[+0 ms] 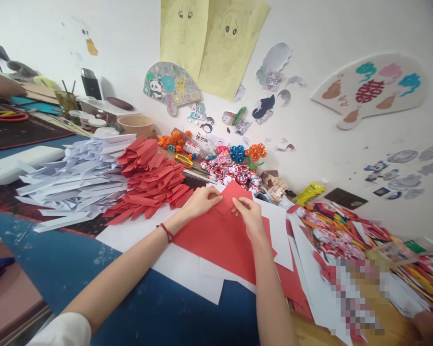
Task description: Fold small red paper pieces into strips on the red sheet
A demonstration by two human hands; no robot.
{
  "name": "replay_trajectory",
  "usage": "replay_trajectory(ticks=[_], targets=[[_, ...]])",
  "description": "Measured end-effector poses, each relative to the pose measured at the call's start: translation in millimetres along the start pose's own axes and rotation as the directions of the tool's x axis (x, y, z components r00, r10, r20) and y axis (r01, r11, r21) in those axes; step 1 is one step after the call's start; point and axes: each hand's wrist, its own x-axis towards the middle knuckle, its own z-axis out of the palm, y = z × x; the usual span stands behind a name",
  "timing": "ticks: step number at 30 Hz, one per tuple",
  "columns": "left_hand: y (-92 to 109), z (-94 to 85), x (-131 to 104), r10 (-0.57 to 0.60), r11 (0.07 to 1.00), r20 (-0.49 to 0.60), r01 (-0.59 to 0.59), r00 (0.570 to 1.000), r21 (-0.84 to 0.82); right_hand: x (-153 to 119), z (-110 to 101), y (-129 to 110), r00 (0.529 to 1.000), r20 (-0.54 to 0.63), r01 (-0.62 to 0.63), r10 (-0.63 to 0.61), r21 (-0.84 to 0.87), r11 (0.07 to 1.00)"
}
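Both of my hands hold a small red paper piece [230, 194] above larger red sheets [220, 240]. My left hand [203, 201] pinches its left edge between thumb and fingers. At its right side, my right hand [248, 211] grips it with thumb and forefinger. White sheets [191, 278] stick out from under the red ones on the blue table. Left of my hands lie a pile of folded red strips [151, 178] and a pile of folded white strips [82, 178].
Paper flowers [234, 173], an orange bowl [136, 125] and a yellow bottle [310, 192] stand along the wall. Many coloured paper pieces lie at the right. Another person's hand [2, 85] shows at the far left, near scissors [7, 116].
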Motion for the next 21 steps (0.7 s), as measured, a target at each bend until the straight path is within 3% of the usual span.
replay_trajectory(ticks=[9,16,21], targets=[[0,2.7,-2,0.073,0.980,-0.084,-0.055,0.994,0.191,-2,4,4,0.986,0.150,-0.071,0.077,-0.045,0.996],[0,6.1,-2,0.149,0.959,-0.123,-0.113,0.981,0.261,1,3,10,0.991,0.135,0.001,0.011,-0.091,0.996],[-1,9.6,-6,0.263,0.886,-0.165,-0.170,0.951,0.431,2,2,14,0.998,0.067,0.002,0.006,-0.125,0.992]])
